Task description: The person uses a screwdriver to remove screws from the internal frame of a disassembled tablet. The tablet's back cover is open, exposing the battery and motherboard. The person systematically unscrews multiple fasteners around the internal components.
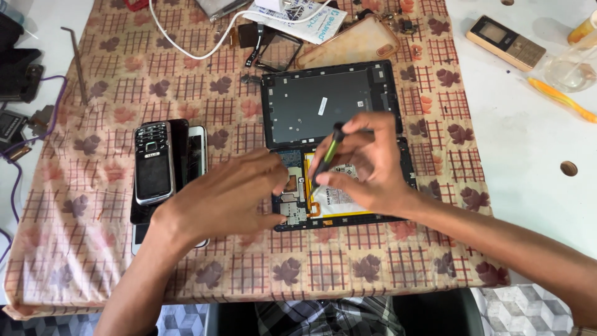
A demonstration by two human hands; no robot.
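An opened tablet lies on the patterned cloth, its circuit board and yellow-edged battery exposed. Its removed black back cover lies just beyond it. My right hand grips a slim black and green screwdriver, tip down on the tablet near the battery's left edge. My left hand rests on the tablet's left edge, fingers pressing the frame and holding it steady.
A stack of phones lies to the left of my left hand. A clear phone case, white cable and small parts lie at the back. A gold bar phone, glass dish and orange tool sit on the white table at right.
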